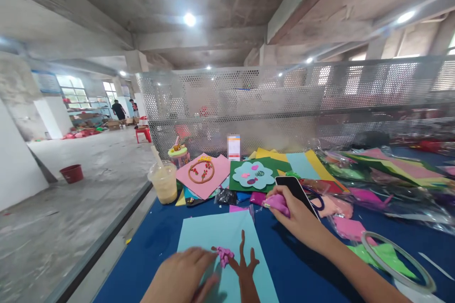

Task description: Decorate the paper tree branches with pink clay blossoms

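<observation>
In the head view, my right hand (296, 215) is closed around a lump of pinkish-purple modelling clay (279, 204), above the blue table. Below it to the left lies a light blue sheet of paper (199, 229) bearing a brown clay tree (245, 270) with bare branches. Crumpled pieces of purple clay (224, 255) sit at the tip of its left branch. Over the sheet's left side, my left hand (186, 270) reaches with its fingers stretched out and thumb apart, slightly blurred. Its fingertips are right beside the purple pieces; whether they touch is unclear.
Behind the sheet are a drink cup with a straw (163, 182), a pink card (183, 170), a green card with a blue flower (236, 170) and a phone (296, 187). Clay packets and a tape roll (428, 279) lie right. A perforated metal screen (284, 104) borders the back.
</observation>
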Action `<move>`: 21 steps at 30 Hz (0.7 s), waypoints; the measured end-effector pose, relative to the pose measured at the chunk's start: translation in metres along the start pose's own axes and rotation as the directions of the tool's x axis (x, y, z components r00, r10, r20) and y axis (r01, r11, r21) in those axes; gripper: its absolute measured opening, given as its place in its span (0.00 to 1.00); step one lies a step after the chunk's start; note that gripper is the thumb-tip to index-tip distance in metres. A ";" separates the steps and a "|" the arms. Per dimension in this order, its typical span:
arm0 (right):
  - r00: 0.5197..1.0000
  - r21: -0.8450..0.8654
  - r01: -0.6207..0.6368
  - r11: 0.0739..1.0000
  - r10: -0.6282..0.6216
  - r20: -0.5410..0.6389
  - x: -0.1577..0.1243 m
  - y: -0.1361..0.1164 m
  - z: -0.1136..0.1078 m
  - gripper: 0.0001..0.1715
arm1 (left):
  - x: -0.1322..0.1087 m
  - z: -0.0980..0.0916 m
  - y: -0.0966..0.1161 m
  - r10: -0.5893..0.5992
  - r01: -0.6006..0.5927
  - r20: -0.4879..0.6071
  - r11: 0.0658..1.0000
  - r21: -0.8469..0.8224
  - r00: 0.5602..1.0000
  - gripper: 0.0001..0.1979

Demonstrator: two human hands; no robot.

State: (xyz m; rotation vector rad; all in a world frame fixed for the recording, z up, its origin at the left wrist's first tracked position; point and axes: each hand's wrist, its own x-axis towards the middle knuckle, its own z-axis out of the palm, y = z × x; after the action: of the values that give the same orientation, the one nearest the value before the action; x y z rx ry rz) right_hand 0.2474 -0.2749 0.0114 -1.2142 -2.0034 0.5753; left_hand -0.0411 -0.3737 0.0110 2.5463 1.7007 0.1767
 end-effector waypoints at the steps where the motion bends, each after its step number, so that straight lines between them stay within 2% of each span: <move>1: 1.000 0.053 0.013 0.998 -0.013 -0.011 0.006 -0.002 0.003 0.20 | 0.022 -0.009 0.004 0.008 -0.007 -0.009 1.000 0.022 1.000 0.16; 4: 0.998 0.189 0.029 0.981 -0.040 0.056 0.018 -0.005 0.017 0.20 | 0.091 -0.018 0.006 0.063 -0.062 -0.047 0.998 0.021 0.997 0.16; 6: 0.995 0.225 0.003 0.974 -0.025 0.094 0.018 -0.004 0.025 0.19 | 0.128 -0.011 0.002 0.109 -0.109 -0.035 0.994 0.003 0.993 0.16; 8: 0.996 0.220 -0.027 0.975 0.007 0.093 0.015 -0.001 0.030 0.21 | 0.151 -0.001 -0.002 0.152 -0.152 -0.009 0.988 -0.016 0.988 0.13; 10: 0.998 0.237 -0.048 0.970 0.036 0.052 0.011 0.002 0.032 0.24 | 0.162 0.010 -0.003 0.178 -0.178 0.004 0.984 -0.030 0.984 0.13; 13: 0.992 0.328 -0.113 0.938 0.124 -0.012 0.009 0.009 0.035 0.27 | 0.165 0.019 -0.004 0.173 -0.172 0.003 0.983 -0.069 0.985 0.14; 17: 0.972 0.491 -0.222 0.842 0.232 0.041 0.010 0.018 0.041 0.34 | 0.165 0.022 -0.008 0.132 -0.127 0.021 0.980 -0.156 0.991 0.14; 21: 0.942 0.569 -0.309 0.762 0.329 0.070 0.009 0.022 0.045 0.35 | 0.165 0.021 -0.010 0.117 -0.102 0.053 0.969 -0.226 0.992 0.16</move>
State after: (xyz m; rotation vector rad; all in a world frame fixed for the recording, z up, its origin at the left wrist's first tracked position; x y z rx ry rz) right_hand 0.2228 -0.2575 -0.0295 -1.1620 -1.4220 1.2222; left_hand 0.0150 -0.2172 -0.0023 2.4517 1.4289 0.2699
